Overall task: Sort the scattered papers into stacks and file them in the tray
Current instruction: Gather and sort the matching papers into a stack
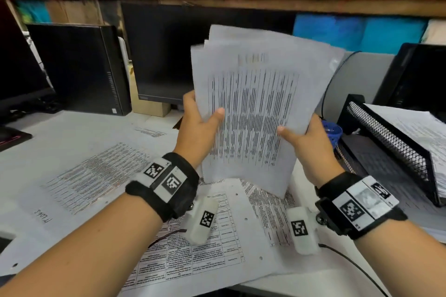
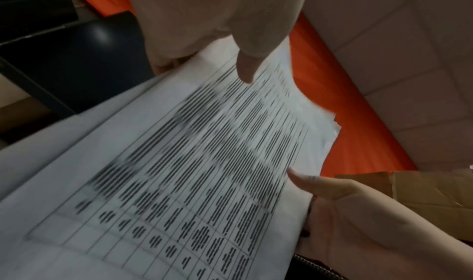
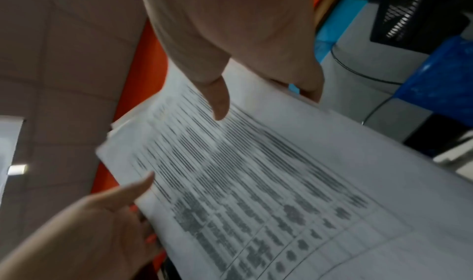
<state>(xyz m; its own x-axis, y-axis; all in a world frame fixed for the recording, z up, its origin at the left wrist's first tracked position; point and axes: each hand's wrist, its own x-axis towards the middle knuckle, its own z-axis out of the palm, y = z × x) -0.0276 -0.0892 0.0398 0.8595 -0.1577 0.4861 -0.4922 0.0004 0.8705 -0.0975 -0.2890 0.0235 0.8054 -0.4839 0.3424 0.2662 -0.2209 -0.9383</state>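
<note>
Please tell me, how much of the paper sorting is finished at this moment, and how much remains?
Partly done. The black mesh tray at the right already holds papers. In hand: the left hand and the right hand hold one stack of printed sheets upright above the desk, thumbs on its front. Left: several loose sheets remain spread on the desk, and the held stack is not yet filed.

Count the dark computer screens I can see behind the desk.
3: one black monitor at far left, one behind the held paper stack, one at far right. The stack may hide more.
</note>
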